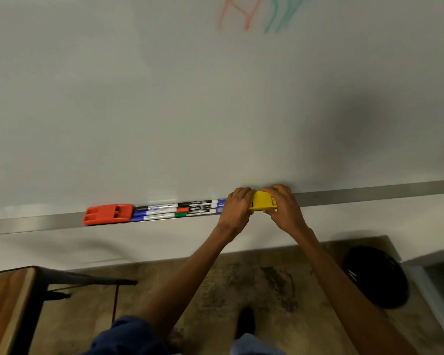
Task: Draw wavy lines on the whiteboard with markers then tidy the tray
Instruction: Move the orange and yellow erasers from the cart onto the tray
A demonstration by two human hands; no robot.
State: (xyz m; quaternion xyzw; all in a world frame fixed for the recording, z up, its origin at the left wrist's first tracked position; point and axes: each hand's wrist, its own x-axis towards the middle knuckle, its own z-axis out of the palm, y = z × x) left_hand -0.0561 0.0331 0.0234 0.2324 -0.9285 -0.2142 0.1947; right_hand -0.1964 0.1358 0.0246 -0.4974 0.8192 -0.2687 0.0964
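Observation:
The whiteboard (190, 98) fills the upper view, with red wavy lines (239, 14) and green wavy lines (282, 16) at its top. Along its metal tray (369, 192) lie an orange eraser (108, 213) and several markers (180, 208) packed in rows with blue, red, green and black caps. A yellow eraser (262, 201) sits on the tray right of the markers. My left hand (237, 207) grips its left end and my right hand (282, 208) grips its right end.
A wooden table (8, 308) with dark legs stands at the lower left. A black round bin (377, 275) sits on the floor at the right. My shoe (245, 322) is on the mottled floor below the tray.

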